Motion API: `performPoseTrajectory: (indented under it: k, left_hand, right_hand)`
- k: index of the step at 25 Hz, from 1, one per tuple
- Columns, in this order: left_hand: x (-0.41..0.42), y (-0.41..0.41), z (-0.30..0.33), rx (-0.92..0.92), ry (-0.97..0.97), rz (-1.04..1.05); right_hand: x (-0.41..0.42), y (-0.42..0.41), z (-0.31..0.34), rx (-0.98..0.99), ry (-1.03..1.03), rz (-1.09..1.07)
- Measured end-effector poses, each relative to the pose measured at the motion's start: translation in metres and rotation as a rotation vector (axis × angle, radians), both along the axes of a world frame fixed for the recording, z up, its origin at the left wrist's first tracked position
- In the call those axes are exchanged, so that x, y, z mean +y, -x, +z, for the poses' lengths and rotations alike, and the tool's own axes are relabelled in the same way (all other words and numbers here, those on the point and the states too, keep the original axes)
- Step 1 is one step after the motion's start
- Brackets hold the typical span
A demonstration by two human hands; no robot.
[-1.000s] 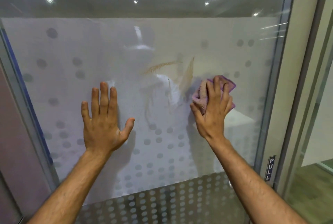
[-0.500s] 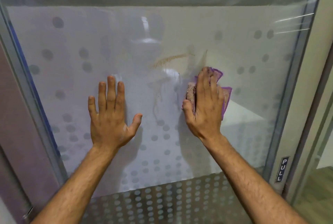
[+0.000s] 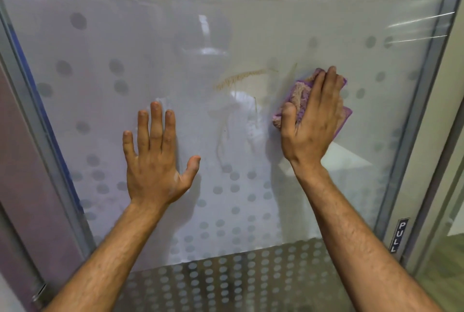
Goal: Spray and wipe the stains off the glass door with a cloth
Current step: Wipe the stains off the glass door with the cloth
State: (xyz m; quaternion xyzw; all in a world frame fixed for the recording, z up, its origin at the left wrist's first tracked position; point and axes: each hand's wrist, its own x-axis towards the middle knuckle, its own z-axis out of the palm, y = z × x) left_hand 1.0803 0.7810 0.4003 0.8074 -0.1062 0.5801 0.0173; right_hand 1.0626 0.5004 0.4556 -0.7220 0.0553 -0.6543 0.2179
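- Right now your right hand [image 3: 312, 120] presses the purple cloth [image 3: 298, 95] onto the glass door [image 3: 313, 186]; your fingers [image 3: 326, 85] curl over the bunched cloth and your thumb pins its lower edge, so I think it will not slip as you rub.
- Your left hand [image 3: 155, 158] lies flat on the glass, fingers straight and spread, holding nothing; it looks like it is there to steady you and to keep the door from swinging when you push.
- The brown stain [image 3: 238, 78] is a streak just up and to the left of the cloth, not touching it; thin drip marks [image 3: 222, 140] run down the glass between your two hands.
- The cloth sits to the right of the mess, so the wiping is only partly done; I would guess a sweep to the left comes next.
- A small PULL sign [image 3: 398, 236] sits on the frame by your right arm; no spray bottle is in view.
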Motion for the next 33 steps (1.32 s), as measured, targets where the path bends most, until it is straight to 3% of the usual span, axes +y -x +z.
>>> performPoseTrajectory:
  k: [3, 8, 10, 13, 19, 21, 24, 28, 30, 33]
  left_hand:
    - [-0.001, 0.001, -0.001, 0.014, 0.000, -0.001]
    - [0.001, 0.002, -0.001, 0.036, -0.009, 0.004]
    - [0.001, 0.003, -0.001, 0.045, -0.010, -0.001]
    - [0.002, 0.003, -0.001, 0.059, -0.017, -0.011]
    - [0.004, 0.001, -0.004, 0.050, -0.016, -0.043]
    - [0.003, 0.000, -0.005, 0.045, -0.016, -0.045]
    - [0.003, -0.001, -0.006, 0.031, -0.019, -0.032]
    - [0.005, 0.000, -0.007, 0.034, -0.039, -0.002]
    - [0.008, 0.001, -0.006, 0.050, -0.058, -0.007]
    - [0.011, 0.006, -0.004, 0.063, -0.068, -0.054]
  right_hand:
    - [0.025, 0.005, -0.012, 0.070, 0.113, 0.050]
    - [0.053, 0.013, -0.098, 0.199, 0.525, 0.110]
    - [0.042, 0.014, -0.118, 0.215, 0.600, 0.125]
    - [0.022, 0.013, -0.112, 0.187, 0.555, 0.134]
    - [0.048, 0.011, -0.059, 0.118, 0.008, 0.095]
    - [0.065, 0.011, -0.036, 0.124, -0.047, 0.100]
    - [0.091, 0.013, -0.022, 0.188, 0.159, 0.093]
    - [0.106, 0.017, -0.060, 0.235, 0.588, 0.096]
    - [0.093, 0.017, -0.083, 0.233, 0.656, 0.063]
    - [0.060, 0.014, -0.097, 0.226, 0.569, -0.014]
